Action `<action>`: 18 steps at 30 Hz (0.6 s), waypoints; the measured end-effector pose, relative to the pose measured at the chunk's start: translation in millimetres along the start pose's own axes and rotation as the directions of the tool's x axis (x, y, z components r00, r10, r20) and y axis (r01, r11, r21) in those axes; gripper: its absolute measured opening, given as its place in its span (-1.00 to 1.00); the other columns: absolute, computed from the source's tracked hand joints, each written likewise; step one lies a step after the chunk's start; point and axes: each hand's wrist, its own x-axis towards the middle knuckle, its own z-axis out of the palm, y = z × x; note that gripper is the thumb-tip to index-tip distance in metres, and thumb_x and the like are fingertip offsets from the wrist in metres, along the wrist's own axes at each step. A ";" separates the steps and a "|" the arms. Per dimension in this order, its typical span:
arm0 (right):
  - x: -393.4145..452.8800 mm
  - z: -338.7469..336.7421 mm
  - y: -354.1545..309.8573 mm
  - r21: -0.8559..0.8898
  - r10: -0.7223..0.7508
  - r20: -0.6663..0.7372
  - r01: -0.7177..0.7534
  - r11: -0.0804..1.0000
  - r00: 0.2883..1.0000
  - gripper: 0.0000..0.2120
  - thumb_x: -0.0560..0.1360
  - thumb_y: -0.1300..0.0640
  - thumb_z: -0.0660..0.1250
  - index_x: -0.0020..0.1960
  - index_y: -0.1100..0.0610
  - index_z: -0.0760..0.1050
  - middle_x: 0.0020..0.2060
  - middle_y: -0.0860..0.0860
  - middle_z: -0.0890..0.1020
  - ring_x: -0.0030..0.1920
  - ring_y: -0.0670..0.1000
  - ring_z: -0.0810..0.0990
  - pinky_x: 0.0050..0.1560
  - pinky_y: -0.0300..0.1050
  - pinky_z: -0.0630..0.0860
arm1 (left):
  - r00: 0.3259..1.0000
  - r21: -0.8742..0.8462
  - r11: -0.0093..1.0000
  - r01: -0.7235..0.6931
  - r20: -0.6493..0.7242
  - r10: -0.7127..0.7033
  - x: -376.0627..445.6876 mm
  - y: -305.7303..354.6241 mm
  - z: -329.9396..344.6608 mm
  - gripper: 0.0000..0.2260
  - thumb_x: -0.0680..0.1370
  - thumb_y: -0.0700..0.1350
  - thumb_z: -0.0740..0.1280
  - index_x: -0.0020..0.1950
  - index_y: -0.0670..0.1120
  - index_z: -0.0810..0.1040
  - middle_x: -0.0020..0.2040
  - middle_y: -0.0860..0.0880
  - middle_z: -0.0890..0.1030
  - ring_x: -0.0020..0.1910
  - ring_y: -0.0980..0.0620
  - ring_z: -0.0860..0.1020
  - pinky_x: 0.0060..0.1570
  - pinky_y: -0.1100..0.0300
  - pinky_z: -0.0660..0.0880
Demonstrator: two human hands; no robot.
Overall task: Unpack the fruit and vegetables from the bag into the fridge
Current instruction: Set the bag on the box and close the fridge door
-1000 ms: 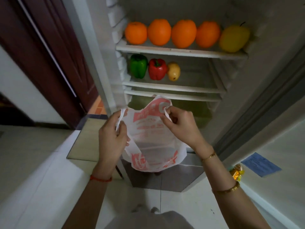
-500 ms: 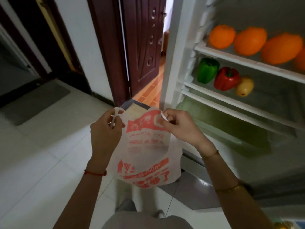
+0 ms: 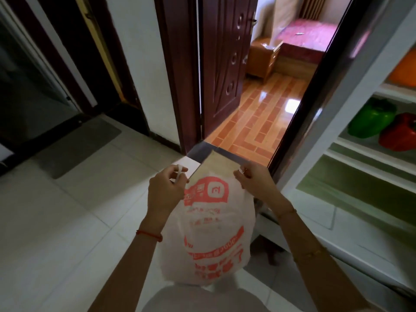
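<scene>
Plastic bag (image 3: 213,233): white, red print, writing unreadable | left hand (image 3: 165,192): grip pinched on bag handle, raised | right hand (image 3: 256,184): grip pinched on opposite handle, level.

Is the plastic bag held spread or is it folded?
Spread. The left hand and right hand each pinch a top corner, held apart, so the bag hangs flat between them. Whether anything is inside: cannot tell.
</scene>
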 end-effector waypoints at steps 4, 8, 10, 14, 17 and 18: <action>24.1 6.8 -9.8 0.018 0.099 -0.093 -0.098 0.995 0.991 -0.71 0.59 0.06 0.27 -0.11 0.29 0.51 -0.36 0.13 0.62 -0.35 0.01 0.57 -0.29 -0.16 0.46 | 0.997 -0.001 1.000 -0.013 0.074 0.013 38.9 -12.2 -14.5 -0.78 0.59 -0.04 0.29 0.15 -0.09 0.61 -0.11 0.00 0.70 -0.27 0.02 0.66 -0.18 0.05 0.66; 47.0 8.8 -13.7 0.027 0.154 -0.196 -0.152 0.988 0.968 -0.80 0.58 0.04 0.26 -0.05 0.19 0.50 -0.25 0.12 0.64 -0.22 0.10 0.60 -0.17 0.02 0.55 | 0.988 -0.049 0.999 -0.003 0.154 0.010 69.3 -15.6 -20.6 -0.81 0.58 -0.03 0.31 0.08 -0.09 0.62 -0.13 -0.01 0.70 -0.27 0.05 0.68 -0.16 0.05 0.66; 60.7 9.5 -14.8 0.001 0.173 -0.235 -0.178 0.984 0.957 -0.81 0.58 0.05 0.26 0.00 0.17 0.50 -0.22 0.10 0.64 -0.22 0.07 0.59 -0.17 0.04 0.58 | 0.982 -0.067 0.998 -0.003 0.190 0.016 81.5 -16.3 -17.6 -0.87 0.57 -0.05 0.33 0.01 -0.08 0.61 -0.18 0.00 0.69 -0.32 0.10 0.67 -0.18 0.08 0.66; 92.8 13.9 -16.7 -0.116 0.188 -0.244 -0.221 0.968 0.951 -0.82 0.60 0.10 0.20 0.05 0.21 0.46 -0.18 0.14 0.62 -0.22 0.14 0.58 -0.19 0.10 0.60 | 0.958 -0.097 0.995 0.002 0.286 0.026 106.1 -19.8 -0.4 -0.91 0.55 -0.08 0.36 -0.07 -0.07 0.62 -0.18 0.02 0.69 -0.30 0.13 0.68 -0.16 0.11 0.66; 118.0 21.2 -10.0 -0.233 0.165 -0.247 -0.224 0.946 0.955 -0.86 0.58 0.20 0.18 0.02 0.25 0.45 -0.11 0.18 0.60 -0.14 0.21 0.55 -0.16 0.11 0.55 | 0.938 -0.134 0.990 0.033 0.346 0.016 121.4 -22.1 19.3 -0.95 0.54 -0.13 0.38 -0.10 -0.07 0.63 -0.20 0.04 0.69 -0.29 0.15 0.68 -0.14 0.18 0.64; 125.9 24.3 -6.4 -0.267 0.159 -0.245 -0.224 0.937 0.956 -0.90 0.56 0.24 0.17 -0.02 0.25 0.43 -0.09 0.19 0.59 -0.11 0.22 0.53 -0.15 0.11 0.53 | 0.932 -0.142 0.989 0.050 0.364 0.005 125.5 -23.0 26.4 -0.95 0.54 -0.14 0.38 -0.09 -0.08 0.64 -0.20 0.03 0.69 -0.27 0.15 0.68 -0.13 0.21 0.62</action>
